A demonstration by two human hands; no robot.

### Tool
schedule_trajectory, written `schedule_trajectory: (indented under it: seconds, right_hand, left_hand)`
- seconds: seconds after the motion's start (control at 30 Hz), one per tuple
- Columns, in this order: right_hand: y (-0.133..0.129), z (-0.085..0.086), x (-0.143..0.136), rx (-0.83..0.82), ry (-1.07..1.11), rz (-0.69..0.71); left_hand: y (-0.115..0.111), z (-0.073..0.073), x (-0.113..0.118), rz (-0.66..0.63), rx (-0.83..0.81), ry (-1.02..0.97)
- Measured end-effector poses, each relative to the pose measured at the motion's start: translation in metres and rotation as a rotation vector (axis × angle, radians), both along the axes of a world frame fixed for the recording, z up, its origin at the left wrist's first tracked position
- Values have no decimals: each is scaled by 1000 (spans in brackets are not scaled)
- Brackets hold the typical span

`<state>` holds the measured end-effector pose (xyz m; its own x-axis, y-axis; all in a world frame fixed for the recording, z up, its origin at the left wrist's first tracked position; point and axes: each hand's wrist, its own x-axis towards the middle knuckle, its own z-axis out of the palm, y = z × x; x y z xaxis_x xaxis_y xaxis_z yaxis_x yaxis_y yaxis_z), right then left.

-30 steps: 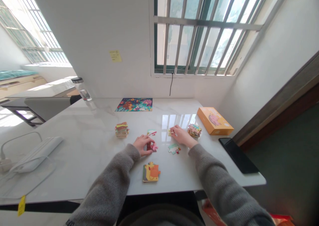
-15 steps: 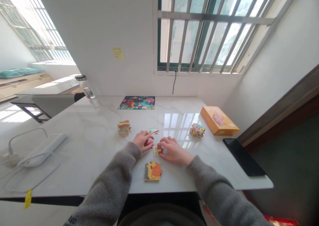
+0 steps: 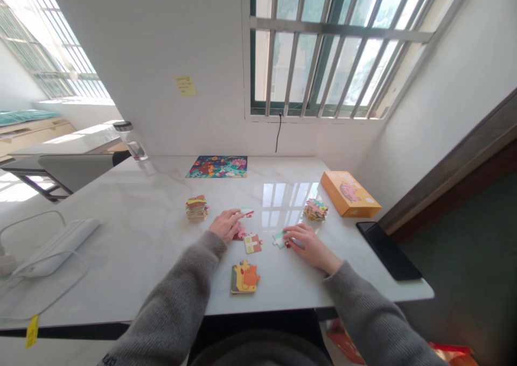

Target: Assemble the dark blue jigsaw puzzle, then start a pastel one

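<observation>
My left hand (image 3: 226, 225) lies low over the table with its fingers stretched out. Its fingertips reach the edge of a white puzzle piece with a red stripe (image 3: 247, 212), and a pink puzzle piece (image 3: 239, 231) shows beside the thumb. My right hand (image 3: 310, 246) has its thumb and fingers at a mint-green puzzle piece (image 3: 278, 240), partly covering it. Between the hands lies a cream and brown puzzle piece (image 3: 253, 243). Nearer to me rests a small stack of yellow and orange pieces (image 3: 244, 277).
Stacks of puzzle pieces stand at left (image 3: 196, 209) and right (image 3: 316, 209). A colourful picture sheet (image 3: 218, 167) lies at the back. At right are an orange box (image 3: 350, 194) and a black phone (image 3: 388, 250). A bottle (image 3: 135, 142) and power strip (image 3: 60, 247) are at left.
My right hand has moved right, away from the cream and brown piece, and the mint-green piece now shows at its fingers. My left hand has stretched its fingers toward the white piece.
</observation>
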<state>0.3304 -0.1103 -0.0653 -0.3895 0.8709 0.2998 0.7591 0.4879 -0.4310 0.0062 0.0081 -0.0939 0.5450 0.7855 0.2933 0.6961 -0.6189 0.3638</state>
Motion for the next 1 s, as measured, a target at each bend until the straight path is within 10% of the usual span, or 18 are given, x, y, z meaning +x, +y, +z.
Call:
schedule_trajectory:
  seconds: [0.6, 0.83, 1.0]
  right_hand:
    - [125, -6, -31, 53, -229, -270]
    - [117, -11, -37, 92, -273, -308]
    - [99, -8, -45, 72, -325, -289]
  left_hand:
    - [36, 17, 21, 312, -36, 32]
    - [43, 21, 21, 418, -11, 43]
    - [37, 16, 20, 231, 61, 65]
